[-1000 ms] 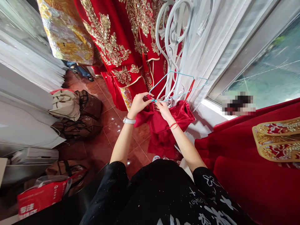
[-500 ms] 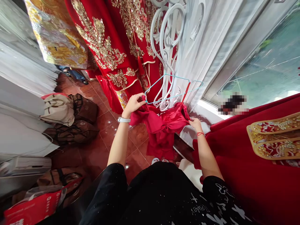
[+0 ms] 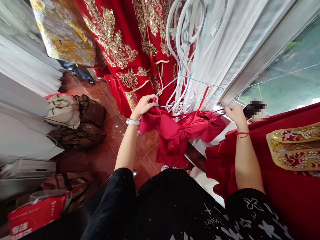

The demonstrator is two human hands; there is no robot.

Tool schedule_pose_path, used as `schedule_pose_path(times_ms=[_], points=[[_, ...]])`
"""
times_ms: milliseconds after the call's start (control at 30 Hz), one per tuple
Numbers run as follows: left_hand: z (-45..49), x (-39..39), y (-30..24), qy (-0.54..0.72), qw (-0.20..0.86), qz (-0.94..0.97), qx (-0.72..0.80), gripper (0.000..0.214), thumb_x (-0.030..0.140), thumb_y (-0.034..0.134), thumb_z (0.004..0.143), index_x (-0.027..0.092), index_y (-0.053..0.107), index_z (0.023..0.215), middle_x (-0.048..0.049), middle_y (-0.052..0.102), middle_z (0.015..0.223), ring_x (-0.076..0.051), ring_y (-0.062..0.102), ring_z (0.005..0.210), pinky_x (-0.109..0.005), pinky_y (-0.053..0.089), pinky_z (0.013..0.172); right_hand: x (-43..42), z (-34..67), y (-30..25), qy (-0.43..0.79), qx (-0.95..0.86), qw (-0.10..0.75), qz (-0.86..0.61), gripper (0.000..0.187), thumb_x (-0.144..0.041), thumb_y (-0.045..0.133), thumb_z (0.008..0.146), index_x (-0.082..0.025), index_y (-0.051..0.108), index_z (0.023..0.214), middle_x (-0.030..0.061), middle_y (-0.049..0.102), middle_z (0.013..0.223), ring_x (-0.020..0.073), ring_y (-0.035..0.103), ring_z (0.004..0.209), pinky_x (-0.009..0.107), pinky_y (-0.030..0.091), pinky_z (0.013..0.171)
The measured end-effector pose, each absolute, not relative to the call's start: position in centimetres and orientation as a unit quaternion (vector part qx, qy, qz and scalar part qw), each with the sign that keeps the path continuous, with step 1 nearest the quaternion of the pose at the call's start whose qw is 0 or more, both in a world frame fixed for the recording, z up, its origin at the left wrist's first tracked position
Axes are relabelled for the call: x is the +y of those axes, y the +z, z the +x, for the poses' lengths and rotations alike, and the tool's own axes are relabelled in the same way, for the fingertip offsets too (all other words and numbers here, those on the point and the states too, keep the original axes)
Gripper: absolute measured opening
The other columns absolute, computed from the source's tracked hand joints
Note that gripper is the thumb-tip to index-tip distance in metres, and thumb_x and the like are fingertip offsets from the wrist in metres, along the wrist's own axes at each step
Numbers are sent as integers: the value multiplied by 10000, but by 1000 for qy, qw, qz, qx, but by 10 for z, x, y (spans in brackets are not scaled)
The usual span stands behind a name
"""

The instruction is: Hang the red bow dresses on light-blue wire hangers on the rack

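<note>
Red shiny cloth dress [image 3: 172, 128] hangs just below a thin light-blue wire hanger [image 3: 193, 79], near a curly white rack [image 3: 178, 33]. The left hand [image 3: 143, 106] is nearly closed, pinching the hanger's corner and, it seems, a bit of the dress. The right hand [image 3: 236, 115], also nearly closed, holds a thin red strap [image 3: 220, 111] out to the side.

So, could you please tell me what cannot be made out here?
In the head view:
Red garment, part inside the right hand: covered by that hand.
Sequinned garment, top: cut off by the upper edge.
Gold-trimmed panel, right end: cut off by the right edge.
Footwear: mostly hidden by the black shirt.
Dark patch: pixelated.
</note>
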State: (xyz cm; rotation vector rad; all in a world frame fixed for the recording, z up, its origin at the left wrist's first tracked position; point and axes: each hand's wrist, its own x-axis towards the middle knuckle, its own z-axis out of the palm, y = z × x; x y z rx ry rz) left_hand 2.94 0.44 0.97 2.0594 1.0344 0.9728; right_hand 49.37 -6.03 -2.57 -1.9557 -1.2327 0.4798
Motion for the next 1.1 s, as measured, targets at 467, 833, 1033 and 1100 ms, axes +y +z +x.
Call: schedule_pose_path(times_ms=[467,833,1033,1100], points=[[31,8,11,363,340,786,367,103,289,593,692,203,607,747,14,566,700,-156,492,660,-300,412,675,-9,464,-1,185,-485,666,-536,343,-504,759,838,-180,787,948,224,792,1130,290,758,1062,435,613,893],[32,4,4,396,290,777,393,114,315,608,728,206,613,763,-6,617,738,-177,528,700,-326,454,743,-13,446,55,148,-658,465,-573,229,-377,871,775,-162,793,762,81,779,780,201,705,772,347,592,789],[27,6,-1,387,251,782,418,135,340,608,745,217,647,784,-16,669,766,-199,562,723,-336,466,773,-7,440,49,130,-701,431,-553,143,-363,785,829,-233,772,771,58,780,813,227,721,819,398,620,878],[28,6,-3,391,237,780,428,128,331,621,753,218,664,793,-14,686,776,-201,581,726,-340,485,795,-6,439,49,112,-703,427,-557,104,-319,765,821,-216,779,807,48,769,809,217,720,818,397,614,909]])
